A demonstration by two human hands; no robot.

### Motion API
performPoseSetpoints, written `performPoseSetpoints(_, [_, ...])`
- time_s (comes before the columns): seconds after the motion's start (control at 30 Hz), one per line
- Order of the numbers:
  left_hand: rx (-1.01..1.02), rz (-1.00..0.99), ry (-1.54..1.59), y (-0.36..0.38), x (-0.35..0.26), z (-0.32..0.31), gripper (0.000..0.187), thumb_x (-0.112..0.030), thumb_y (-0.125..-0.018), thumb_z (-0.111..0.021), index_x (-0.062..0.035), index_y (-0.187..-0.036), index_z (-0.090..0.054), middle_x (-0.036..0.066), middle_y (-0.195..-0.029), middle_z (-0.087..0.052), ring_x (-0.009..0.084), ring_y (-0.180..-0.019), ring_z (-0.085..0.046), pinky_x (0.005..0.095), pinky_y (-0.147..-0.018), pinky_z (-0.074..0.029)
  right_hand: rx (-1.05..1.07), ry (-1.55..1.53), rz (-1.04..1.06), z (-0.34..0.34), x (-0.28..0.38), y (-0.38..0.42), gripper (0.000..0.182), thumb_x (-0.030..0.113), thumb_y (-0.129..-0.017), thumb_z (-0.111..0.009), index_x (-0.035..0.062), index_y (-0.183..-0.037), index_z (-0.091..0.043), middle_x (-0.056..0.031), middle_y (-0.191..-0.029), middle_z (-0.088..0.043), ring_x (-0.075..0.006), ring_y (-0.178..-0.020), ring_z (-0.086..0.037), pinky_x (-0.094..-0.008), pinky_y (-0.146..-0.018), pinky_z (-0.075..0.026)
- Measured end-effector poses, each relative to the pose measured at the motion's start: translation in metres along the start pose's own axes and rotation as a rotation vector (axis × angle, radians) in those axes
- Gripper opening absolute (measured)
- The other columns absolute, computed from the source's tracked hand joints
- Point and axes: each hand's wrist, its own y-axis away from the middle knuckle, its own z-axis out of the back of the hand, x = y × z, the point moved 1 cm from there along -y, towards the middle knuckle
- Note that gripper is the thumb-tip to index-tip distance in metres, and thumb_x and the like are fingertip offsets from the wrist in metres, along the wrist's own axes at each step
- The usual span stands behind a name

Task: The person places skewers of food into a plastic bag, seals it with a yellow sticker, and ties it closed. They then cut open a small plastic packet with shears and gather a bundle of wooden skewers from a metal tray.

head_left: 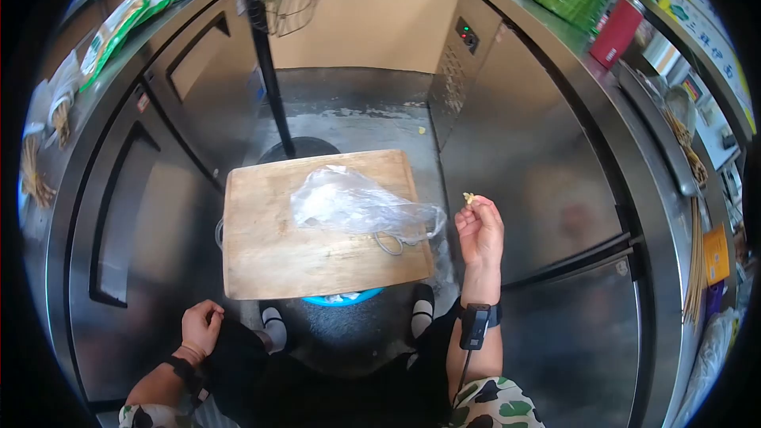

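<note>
The left hand point(203, 326) is loosely curled near the person's leg, its grip unclear; a clear plastic bag point(349, 202) lies crumpled on the wooden board point(317, 257), its contents hard to tell; a blue basin point(343, 299) with something whitish inside shows below the near edge; the right hand point(480, 230) pinches a small yellowish piece point(469, 199), right of the board; steel cabinets point(531, 150) flank both sides.
</note>
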Motion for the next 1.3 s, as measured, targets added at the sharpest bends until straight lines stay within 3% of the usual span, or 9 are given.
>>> performPoseSetpoints(0.1, [0.006,-0.003,0.010,-0.001,-0.001,-0.005,0.008,-0.004,-0.077,-0.054,-0.0008,-0.076,-0.061,0.013,-0.069,-0.063,0.0259,-0.065,-0.063,0.0323,-0.061,-0.048,0.000,-0.045,-0.008,0.006,0.004,-0.002,0.010,-0.003,-0.080,-0.056,0.0030,-0.089,-0.058,-0.0068,-0.078,-0.058,-0.0156,-0.068,-0.053,-0.0295,-0.066,-0.046])
performPoseSetpoints(0.37, [0.030,0.030,-0.047,-0.003,-0.008,-0.007,0.009,-0.005,-0.077,-0.053,-0.0011,-0.076,-0.061,0.012,-0.070,-0.064,0.0263,-0.066,-0.063,0.0324,-0.064,-0.049,0.121,-0.114,-0.063,0.001,0.005,0.001,0.009,-0.003,-0.085,-0.057,0.0034,-0.090,-0.058,-0.0061,-0.076,-0.058,-0.0144,-0.068,-0.054,-0.0283,-0.068,-0.047])
performPoseSetpoints(0.6, [0.033,0.002,-0.090,-0.005,-0.018,-0.007,0.009,-0.005,-0.077,-0.053,-0.0020,-0.076,-0.061,0.013,-0.071,-0.064,0.0292,-0.070,-0.064,0.0345,-0.067,-0.050,0.208,-0.088,-0.119,-0.005,0.002,0.008,0.011,0.001,-0.087,-0.060,0.0035,-0.098,-0.061,-0.0063,-0.086,-0.063,-0.0138,-0.076,-0.059,-0.0267,-0.071,-0.050])
performPoseSetpoints(0.8, [0.032,0.030,-0.077,-0.003,-0.015,-0.009,0.009,-0.005,-0.077,-0.054,-0.0014,-0.077,-0.062,0.014,-0.073,-0.064,0.0301,-0.070,-0.064,0.0346,-0.067,-0.050,0.152,-0.062,-0.150,-0.008,0.001,0.011,0.012,0.001,-0.088,-0.060,0.0029,-0.100,-0.061,-0.0083,-0.088,-0.064,-0.0147,-0.079,-0.060,-0.0272,-0.073,-0.051])
performPoseSetpoints(1.03, [0.039,0.021,-0.065,-0.004,-0.031,-0.004,0.008,-0.005,-0.077,-0.055,-0.0011,-0.077,-0.061,0.015,-0.073,-0.063,0.0313,-0.070,-0.063,0.0357,-0.066,-0.050,0.261,-0.046,-0.161,-0.009,-0.007,0.009,0.011,0.001,-0.089,-0.057,0.0028,-0.099,-0.060,-0.0077,-0.087,-0.064,-0.0142,-0.078,-0.061,-0.0279,-0.072,-0.052])
performPoseSetpoints(1.1, [0.000,-0.092,-0.156,-0.005,0.000,-0.011,0.008,-0.005,-0.076,-0.054,-0.0006,-0.076,-0.061,0.015,-0.071,-0.062,0.0306,-0.068,-0.063,0.0357,-0.065,-0.049,0.273,-0.036,-0.132,-0.010,-0.009,0.010,0.010,0.001,-0.088,-0.058,0.0027,-0.098,-0.060,-0.0077,-0.086,-0.064,-0.0147,-0.077,-0.061,-0.0283,-0.073,-0.051])
performPoseSetpoints(1.17, [-0.011,-0.102,-0.117,-0.006,0.008,-0.014,0.006,-0.003,-0.076,-0.054,0.0002,-0.075,-0.060,0.016,-0.069,-0.061,0.0297,-0.065,-0.062,0.0357,-0.063,-0.048,0.307,-0.022,-0.126,-0.012,-0.010,0.011,0.009,0.001,-0.088,-0.059,0.0027,-0.097,-0.060,-0.0075,-0.085,-0.063,-0.0155,-0.076,-0.060,-0.0285,-0.073,-0.050])
performPoseSetpoints(1.23, [0.020,-0.015,-0.039,-0.007,0.019,-0.016,0.008,-0.002,-0.078,-0.053,0.0019,-0.074,-0.059,0.014,-0.064,-0.059,0.0207,-0.060,-0.059,0.0316,-0.061,-0.047,0.337,-0.056,-0.151,-0.014,-0.014,0.011,0.009,0.001,-0.087,-0.059,0.0030,-0.096,-0.060,-0.0069,-0.084,-0.063,-0.0157,-0.075,-0.059,-0.0280,-0.072,-0.050])
performPoseSetpoints(1.3, [-0.004,-0.045,-0.049,-0.012,0.023,-0.023,0.007,-0.001,-0.078,-0.053,0.0020,-0.074,-0.059,0.014,-0.063,-0.059,0.0206,-0.059,-0.059,0.0311,-0.060,-0.047,0.327,-0.049,-0.124,-0.012,-0.012,0.008,0.010,0.003,-0.087,-0.061,0.0037,-0.097,-0.059,-0.0050,-0.082,-0.061,-0.0137,-0.074,-0.058,-0.0258,-0.071,-0.048])
